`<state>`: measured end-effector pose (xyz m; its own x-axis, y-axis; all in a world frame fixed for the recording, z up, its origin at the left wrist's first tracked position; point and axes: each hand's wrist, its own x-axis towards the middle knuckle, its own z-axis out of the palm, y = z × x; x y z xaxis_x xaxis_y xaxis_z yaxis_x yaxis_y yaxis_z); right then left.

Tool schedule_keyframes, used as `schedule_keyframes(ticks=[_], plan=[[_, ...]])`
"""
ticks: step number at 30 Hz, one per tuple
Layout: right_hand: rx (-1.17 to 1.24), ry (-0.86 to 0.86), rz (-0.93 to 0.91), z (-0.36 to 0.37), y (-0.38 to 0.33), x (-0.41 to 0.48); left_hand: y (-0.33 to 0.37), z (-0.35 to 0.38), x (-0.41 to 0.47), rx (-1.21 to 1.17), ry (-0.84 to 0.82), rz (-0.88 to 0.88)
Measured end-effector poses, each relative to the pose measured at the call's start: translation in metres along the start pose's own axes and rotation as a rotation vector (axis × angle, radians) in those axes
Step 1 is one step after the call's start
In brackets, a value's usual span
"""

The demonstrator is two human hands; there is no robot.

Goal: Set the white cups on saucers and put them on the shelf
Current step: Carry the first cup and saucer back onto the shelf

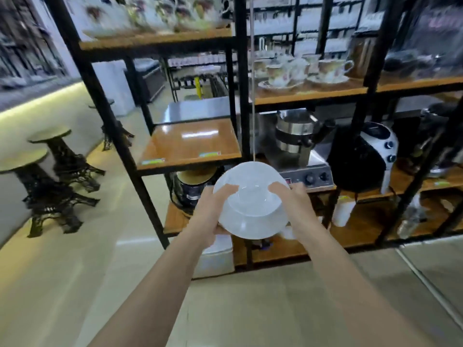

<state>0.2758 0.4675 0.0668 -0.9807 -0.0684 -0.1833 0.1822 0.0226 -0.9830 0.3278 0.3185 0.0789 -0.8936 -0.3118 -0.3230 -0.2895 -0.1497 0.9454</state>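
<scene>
I hold a plain white saucer point(251, 221) in front of me with both hands, tilted toward me so its rim and inner ring show. My left hand point(213, 209) grips its left edge, thumb on the face. My right hand point(292, 204) grips its right edge the same way. Beyond it, up and to the left, is a bare wooden shelf board point(190, 144) in a black metal rack. No white cup is clearly visible; a small white object point(288, 232) peeks out under the saucer, too hidden to identify.
Flowered cups on saucers point(300, 71) stand on the upper right shelf. A steel kettle point(295, 132), a hot plate point(308, 172) and a black and white machine point(365, 159) fill the middle right shelf. Black stools point(50, 176) stand left on the tiled floor.
</scene>
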Motion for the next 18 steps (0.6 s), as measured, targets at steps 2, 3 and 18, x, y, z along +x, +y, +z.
schedule_keyframes(ticks=[2, 3, 18], plan=[[-0.032, -0.030, -0.010, 0.031, -0.008, 0.018, 0.012, -0.025, 0.021, -0.011, 0.024, 0.023], [-0.067, -0.042, -0.013, 0.045, -0.012, 0.029, 0.018, -0.034, 0.030, -0.021, 0.043, 0.033], [-0.134, -0.336, 0.042, 0.227, -0.045, 0.263, 0.086, -0.138, 0.254, 0.011, 0.346, 0.057]])
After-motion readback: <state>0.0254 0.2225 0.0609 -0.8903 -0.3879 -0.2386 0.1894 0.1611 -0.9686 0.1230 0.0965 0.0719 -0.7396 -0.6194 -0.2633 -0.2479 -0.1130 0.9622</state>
